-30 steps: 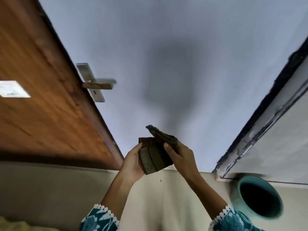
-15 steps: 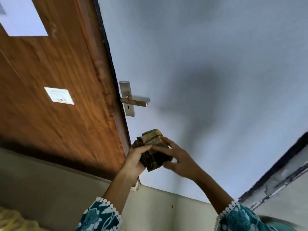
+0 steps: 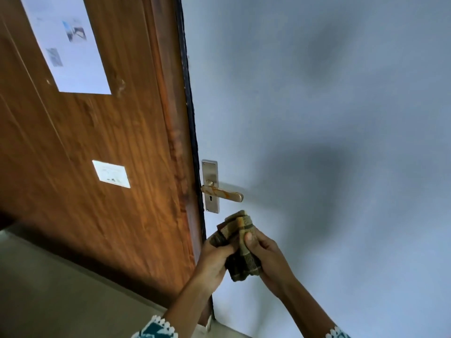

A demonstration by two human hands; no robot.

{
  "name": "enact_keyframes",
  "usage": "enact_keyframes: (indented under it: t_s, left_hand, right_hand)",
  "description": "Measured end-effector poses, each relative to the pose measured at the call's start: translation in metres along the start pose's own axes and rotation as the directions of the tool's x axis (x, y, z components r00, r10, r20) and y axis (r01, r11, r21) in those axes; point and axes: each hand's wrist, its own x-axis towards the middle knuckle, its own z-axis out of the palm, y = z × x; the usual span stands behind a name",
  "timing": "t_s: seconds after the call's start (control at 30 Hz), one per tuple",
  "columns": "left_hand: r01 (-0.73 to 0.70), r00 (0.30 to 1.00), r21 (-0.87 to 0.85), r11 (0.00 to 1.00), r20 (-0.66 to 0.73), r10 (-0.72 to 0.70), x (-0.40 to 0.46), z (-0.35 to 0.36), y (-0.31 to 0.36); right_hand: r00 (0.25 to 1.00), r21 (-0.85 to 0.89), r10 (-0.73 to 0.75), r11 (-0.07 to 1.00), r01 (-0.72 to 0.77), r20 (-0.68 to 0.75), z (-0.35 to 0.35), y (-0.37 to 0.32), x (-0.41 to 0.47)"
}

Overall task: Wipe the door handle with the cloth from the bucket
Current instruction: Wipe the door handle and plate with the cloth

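While both hands grip it, left hand (image 3: 214,259) and right hand (image 3: 266,257) fingers closed on the folded checked cloth (image 3: 240,245), just below the rust-streaked lever handle (image 3: 223,192), not touching, wooden door (image 3: 109,154) alongside.

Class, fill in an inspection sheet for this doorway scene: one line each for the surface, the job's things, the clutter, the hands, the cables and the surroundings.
Surface: grey door face, bare apart from shadows.
Job's things: metal door handle on its plate, lever showing rust-coloured streaks; checked cloth bunched up just below the lever, not touching it. Bucket: not in view.
Clutter: nothing seen.
Hands: left hand and right hand both grip the cloth, right thumb pressed on its front.
Cables: nothing seen.
Surroundings: wooden panel left of the handle, carrying a large paper sheet and a small label; pale floor at lower left.
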Motion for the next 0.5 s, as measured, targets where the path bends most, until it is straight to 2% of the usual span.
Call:
enact_keyframes:
  t_s: [0.1, 0.17, 0.2, 0.23, 0.27, 0.3, 0.33, 0.37, 0.4, 0.43, 0.47, 0.5]
  left_hand:
    - [-0.047, 0.997, 0.098, 0.994, 0.065, 0.041, 0.026, -0.004, 0.001]
    - [-0.043, 0.964, 0.212, 0.976, 0.265, -0.015, 0.046, -0.014, 0.003]
    - [-0.054, 0.925, 0.306, 0.951, 0.375, -0.068, 0.054, -0.018, 0.005]
    - [-0.107, 0.877, 0.452, 0.886, 0.462, -0.130, 0.065, -0.025, 0.008]
    - [-0.230, 0.839, 0.613, 0.756, 0.518, -0.164, 0.075, -0.033, 0.014]
    - [-0.389, 0.820, 0.722, 0.572, 0.554, -0.141, 0.087, -0.041, 0.020]
    - [-0.506, 0.812, 0.758, 0.411, 0.579, -0.068, 0.097, -0.048, 0.028]
    - [-0.575, 0.801, 0.744, 0.342, 0.596, 0.049, 0.102, -0.053, 0.038]
    - [-0.637, 0.768, 0.692, 0.340, 0.604, 0.212, 0.107, -0.060, 0.051]
    - [-0.714, 0.696, 0.624, 0.318, 0.582, 0.419, 0.112, -0.069, 0.065]
    - [-0.774, 0.581, 0.592, 0.226, 0.521, 0.625, 0.119, -0.080, 0.077]
    - [-0.783, 0.452, 0.614, 0.102, 0.448, 0.771, 0.129, -0.092, 0.086]
  right_hand:
    - [0.985, -0.018, -0.051, 0.999, 0.048, -0.166, 0.008, 0.011, 0.020]
    - [0.958, -0.017, -0.067, 0.998, 0.064, -0.277, 0.006, 0.019, 0.035]
    - [0.943, -0.003, -0.055, 0.998, 0.058, -0.328, 0.003, 0.021, 0.041]
    - [0.927, 0.012, -0.038, 0.999, 0.046, -0.374, 0.003, 0.021, 0.048]
    - [0.906, 0.014, -0.023, 0.999, 0.032, -0.422, 0.003, 0.021, 0.056]
    - [0.890, 0.007, -0.026, 0.999, 0.033, -0.456, 0.005, 0.017, 0.065]
    - [0.871, -0.014, -0.043, 0.999, 0.042, -0.489, 0.008, 0.012, 0.073]
    - [0.852, -0.053, -0.075, 0.997, 0.055, -0.518, 0.012, 0.004, 0.078]
    - [0.820, -0.153, -0.128, 0.987, 0.051, -0.558, 0.015, -0.004, 0.083]
    - [0.782, -0.295, -0.204, 0.955, 0.027, -0.589, 0.020, -0.014, 0.088]
    - [0.750, -0.460, -0.293, 0.888, -0.017, -0.593, 0.024, -0.024, 0.092]
    - [0.721, -0.610, -0.394, 0.791, -0.051, -0.570, 0.032, -0.035, 0.095]
